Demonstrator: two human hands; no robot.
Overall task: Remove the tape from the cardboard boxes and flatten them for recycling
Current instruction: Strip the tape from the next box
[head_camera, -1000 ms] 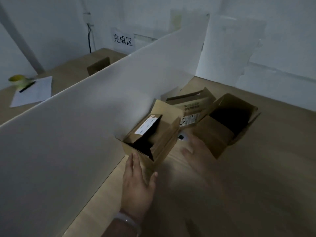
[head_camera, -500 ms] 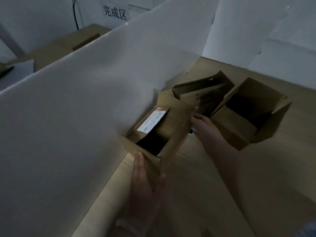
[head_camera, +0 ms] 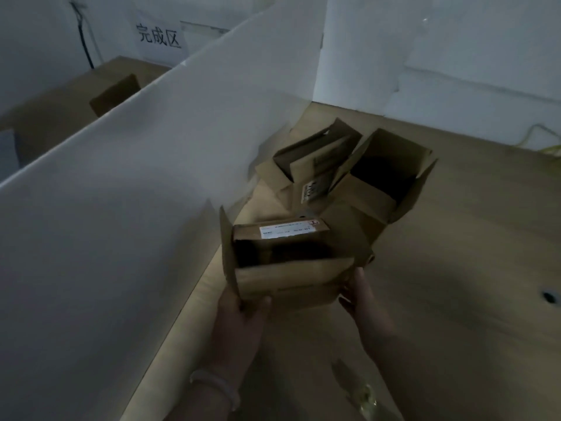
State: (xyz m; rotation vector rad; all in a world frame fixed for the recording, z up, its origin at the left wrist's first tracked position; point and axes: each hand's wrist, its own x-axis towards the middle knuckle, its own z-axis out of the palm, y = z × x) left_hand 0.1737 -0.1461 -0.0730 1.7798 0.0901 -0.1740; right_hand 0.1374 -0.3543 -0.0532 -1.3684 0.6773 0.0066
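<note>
A small open cardboard box (head_camera: 288,278) with a white shipping label on its far flap sits in front of me, held between both hands. My left hand (head_camera: 239,317) grips its near left corner, thumb on the front face. My right hand (head_camera: 362,299) holds its near right corner. Behind it stand a larger open box (head_camera: 382,183) with dark inside and a third box (head_camera: 315,159) with raised flaps against the divider.
A white divider board (head_camera: 136,183) runs along the left of the wooden table (head_camera: 455,299). White panels close off the back. Beyond the divider lies another table with a brown box (head_camera: 115,94) and a sign. A small dark hole (head_camera: 549,296) marks the table at right.
The small box has been pulled away from the divider toward me and turned. My right hand moved from the box's far side to its near right corner; both hands now hold it.
</note>
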